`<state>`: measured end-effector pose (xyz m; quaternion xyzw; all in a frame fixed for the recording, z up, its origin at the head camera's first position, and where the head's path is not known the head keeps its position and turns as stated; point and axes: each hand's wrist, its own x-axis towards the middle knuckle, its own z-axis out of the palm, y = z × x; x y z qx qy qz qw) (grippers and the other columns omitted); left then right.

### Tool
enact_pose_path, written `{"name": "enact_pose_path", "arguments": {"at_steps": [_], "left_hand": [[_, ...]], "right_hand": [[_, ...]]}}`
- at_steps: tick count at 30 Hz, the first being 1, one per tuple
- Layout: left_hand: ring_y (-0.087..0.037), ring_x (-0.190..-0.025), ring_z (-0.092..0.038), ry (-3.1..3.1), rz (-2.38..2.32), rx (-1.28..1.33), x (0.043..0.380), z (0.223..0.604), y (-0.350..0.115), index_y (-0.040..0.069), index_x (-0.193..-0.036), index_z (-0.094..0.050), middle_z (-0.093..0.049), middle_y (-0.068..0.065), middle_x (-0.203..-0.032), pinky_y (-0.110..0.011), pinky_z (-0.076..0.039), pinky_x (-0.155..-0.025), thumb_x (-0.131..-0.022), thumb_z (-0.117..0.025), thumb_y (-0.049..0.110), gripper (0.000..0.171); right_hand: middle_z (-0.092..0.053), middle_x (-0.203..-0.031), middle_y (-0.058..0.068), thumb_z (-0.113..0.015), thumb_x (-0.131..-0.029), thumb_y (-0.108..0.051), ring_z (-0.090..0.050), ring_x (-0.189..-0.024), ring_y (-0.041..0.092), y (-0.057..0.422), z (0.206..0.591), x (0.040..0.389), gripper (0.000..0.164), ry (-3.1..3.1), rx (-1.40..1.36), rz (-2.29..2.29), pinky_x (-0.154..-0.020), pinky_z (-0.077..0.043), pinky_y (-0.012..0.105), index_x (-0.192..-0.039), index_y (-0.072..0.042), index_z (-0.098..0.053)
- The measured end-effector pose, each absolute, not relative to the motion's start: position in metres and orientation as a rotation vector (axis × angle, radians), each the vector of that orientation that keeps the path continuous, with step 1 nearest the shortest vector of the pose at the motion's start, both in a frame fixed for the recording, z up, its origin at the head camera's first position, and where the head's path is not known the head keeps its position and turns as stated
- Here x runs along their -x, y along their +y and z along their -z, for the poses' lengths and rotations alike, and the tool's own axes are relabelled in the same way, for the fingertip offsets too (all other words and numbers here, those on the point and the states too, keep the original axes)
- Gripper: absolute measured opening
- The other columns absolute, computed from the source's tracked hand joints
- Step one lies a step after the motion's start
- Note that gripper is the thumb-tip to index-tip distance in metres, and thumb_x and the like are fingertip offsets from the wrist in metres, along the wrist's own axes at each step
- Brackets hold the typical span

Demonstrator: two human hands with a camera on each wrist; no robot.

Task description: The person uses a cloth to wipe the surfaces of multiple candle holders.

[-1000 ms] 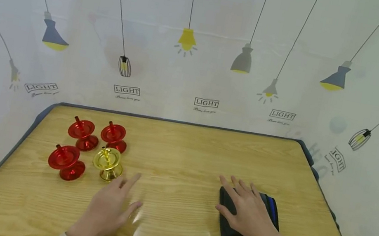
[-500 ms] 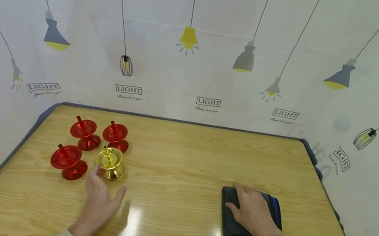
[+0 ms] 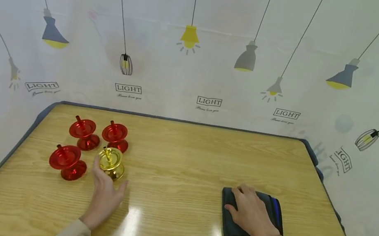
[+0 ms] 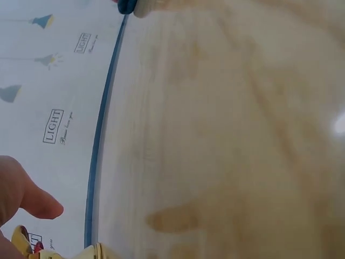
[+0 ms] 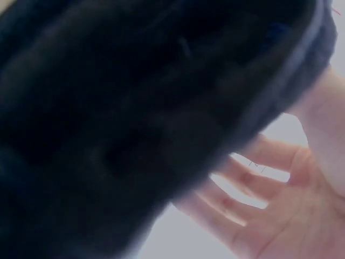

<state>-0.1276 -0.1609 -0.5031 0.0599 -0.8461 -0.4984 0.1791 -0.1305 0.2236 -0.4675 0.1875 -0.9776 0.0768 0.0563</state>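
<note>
A shiny gold candle holder (image 3: 111,159), with a dish top and a short central peg, stands upright on the wooden table. My left hand (image 3: 105,195) is right in front of it, fingers along its left side and thumb apart on the right; whether they touch cannot be told. In the left wrist view, the thumb (image 4: 43,202) shows beside part of the gold holder (image 4: 99,252). My right hand (image 3: 250,216) rests on a dark zippered pouch (image 3: 231,229) with a blue stripe. The pouch's dark side (image 5: 135,118) covers the fingertips in the right wrist view.
Several similar holders group at the left: a red one (image 3: 66,158) left of the gold, another red one (image 3: 83,129) behind it, and a third red one (image 3: 115,133) behind the gold. Light printed walls enclose the wooden table (image 3: 183,154), which has a blue edge.
My left hand has moved left and forward to the gold candle holder. The right hand's fingers, spread out before, have drawn in and settled on the pouch. The holders have not moved.
</note>
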Motion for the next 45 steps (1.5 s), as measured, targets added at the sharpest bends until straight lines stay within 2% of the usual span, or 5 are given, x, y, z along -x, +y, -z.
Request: {"name": "enact_pose_path", "arguments": {"at_steps": [9,17,29,38,45], "left_hand": [[-0.049,-0.149,-0.015,-2.259,1.574,-0.256,0.145,0.506,-0.166,-0.006,-0.153,0.003,-0.008,-0.037,-0.156,-0.061,-0.017,-0.122,-0.086,-0.069,-0.01,0.099],[-0.051,-0.142,-0.034,-2.243,1.63,-0.352,0.154,0.503,-0.168,-0.007,-0.149,-0.007,-0.032,-0.04,-0.147,-0.057,-0.028,-0.119,-0.088,-0.07,-0.006,0.088],[-0.042,-0.13,-0.052,-2.338,1.667,-0.355,0.156,0.5,-0.161,-0.012,-0.134,-0.043,-0.055,-0.033,-0.135,-0.053,-0.043,-0.111,-0.089,-0.071,-0.006,0.054],[-0.041,-0.134,-0.052,-2.355,1.639,-0.073,0.149,0.488,-0.141,-0.006,-0.133,-0.056,-0.062,-0.028,-0.134,-0.055,-0.04,-0.114,-0.084,-0.079,-0.003,0.055],[-0.028,-0.115,-0.067,-2.382,1.515,0.242,0.139,0.464,-0.116,0.002,-0.124,-0.066,-0.074,-0.013,-0.116,-0.051,-0.05,-0.104,-0.081,-0.084,0.004,0.046]], "right_hand": [[-0.065,-0.109,0.015,-0.083,-0.085,-0.022,-0.063,-0.093,0.027,0.227,0.464,0.13,0.05,-3.023,-0.611,-0.315,-0.073,-0.056,0.038,-0.124,0.005,-0.066],[-0.064,-0.115,0.017,-0.083,-0.085,-0.022,-0.062,-0.102,0.032,0.227,0.464,0.129,0.053,-3.038,-0.636,-0.349,-0.084,-0.056,0.045,-0.127,0.006,-0.064],[-0.065,-0.108,0.01,-0.084,-0.083,-0.022,-0.064,-0.099,0.029,0.229,0.471,0.129,0.043,-2.999,-0.63,-0.357,-0.082,-0.056,0.043,-0.117,-0.001,-0.069],[-0.067,-0.103,0.004,-0.082,-0.085,-0.017,-0.066,-0.093,0.022,0.226,0.475,0.126,0.028,-2.924,-0.684,-0.377,-0.076,-0.058,0.037,-0.109,-0.009,-0.072],[-0.067,-0.103,0.001,-0.08,-0.088,-0.012,-0.067,-0.089,0.013,0.221,0.475,0.126,0.03,-2.643,-0.767,-0.662,-0.073,-0.057,0.029,-0.116,-0.009,-0.069]]}}
